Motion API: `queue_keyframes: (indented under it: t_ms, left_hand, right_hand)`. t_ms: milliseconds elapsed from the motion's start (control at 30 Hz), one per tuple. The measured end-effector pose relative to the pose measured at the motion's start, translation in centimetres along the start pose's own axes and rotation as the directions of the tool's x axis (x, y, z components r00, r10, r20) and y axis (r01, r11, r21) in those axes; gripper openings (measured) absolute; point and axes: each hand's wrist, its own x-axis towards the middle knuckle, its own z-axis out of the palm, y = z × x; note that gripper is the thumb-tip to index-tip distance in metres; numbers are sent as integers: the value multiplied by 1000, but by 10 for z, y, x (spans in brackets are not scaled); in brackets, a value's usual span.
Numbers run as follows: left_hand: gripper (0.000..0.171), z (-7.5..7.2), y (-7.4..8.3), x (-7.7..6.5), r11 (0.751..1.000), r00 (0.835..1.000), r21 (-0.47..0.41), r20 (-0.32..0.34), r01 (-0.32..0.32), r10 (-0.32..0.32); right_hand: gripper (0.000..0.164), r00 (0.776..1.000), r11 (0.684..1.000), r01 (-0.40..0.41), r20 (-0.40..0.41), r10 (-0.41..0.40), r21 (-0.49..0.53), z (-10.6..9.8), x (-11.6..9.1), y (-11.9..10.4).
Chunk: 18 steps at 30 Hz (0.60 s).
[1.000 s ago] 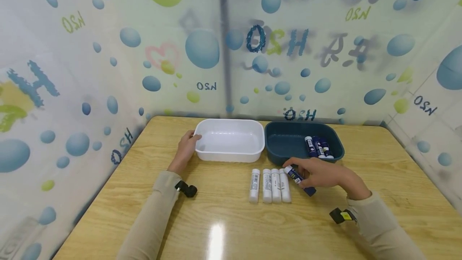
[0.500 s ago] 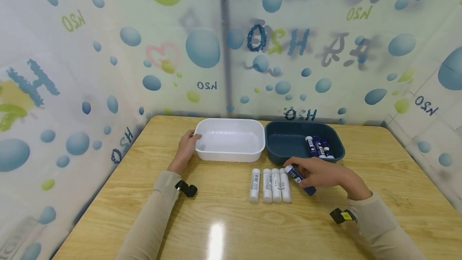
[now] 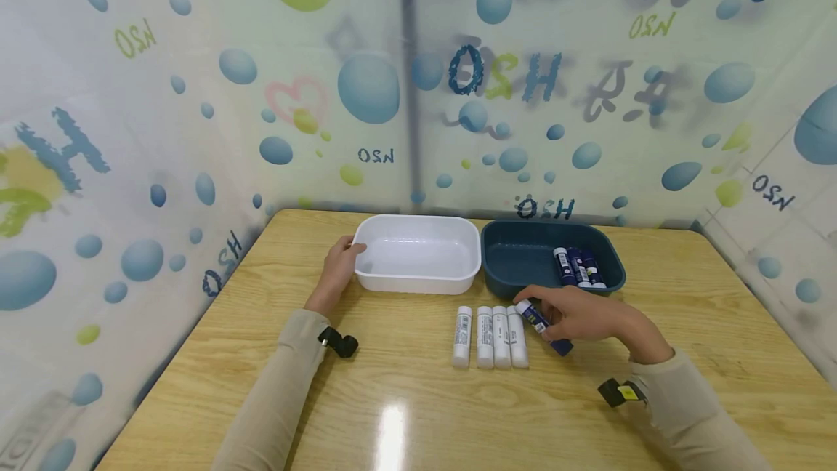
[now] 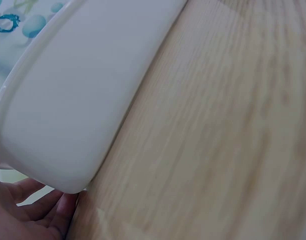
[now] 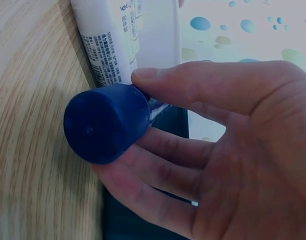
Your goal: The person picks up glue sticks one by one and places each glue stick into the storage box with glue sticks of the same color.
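My right hand (image 3: 582,313) pinches a dark blue glue stick (image 5: 108,125) between thumb and fingers; it slants just off the right end of a row of white glue sticks (image 3: 500,336). Its dark cap end faces the right wrist camera. My left hand (image 3: 338,267) grips the left end of a white basin (image 3: 412,284), thumb over the rim and fingers against the outer wall, as the left wrist view also shows. Right beside it stands a dark teal basin (image 3: 516,264). Inside that basin, at its right end, lie several blue glue sticks (image 3: 578,267).
Both basins stand toward the back of the wooden table (image 3: 418,413), near a patterned curtain (image 3: 418,129). One white glue stick (image 3: 461,336) lies slightly apart, left of the other white ones. Light glares on the table's front part.
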Motion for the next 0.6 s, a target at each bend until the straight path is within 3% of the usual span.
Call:
queue_keyframes:
  t_ms: [600]
  left_hand:
    - [55,0,1,-1,1000,1000,-5,9,16,-16]
  right_hand:
    - [57,998,1000,-8,-58,9,19,-5,-4,3]
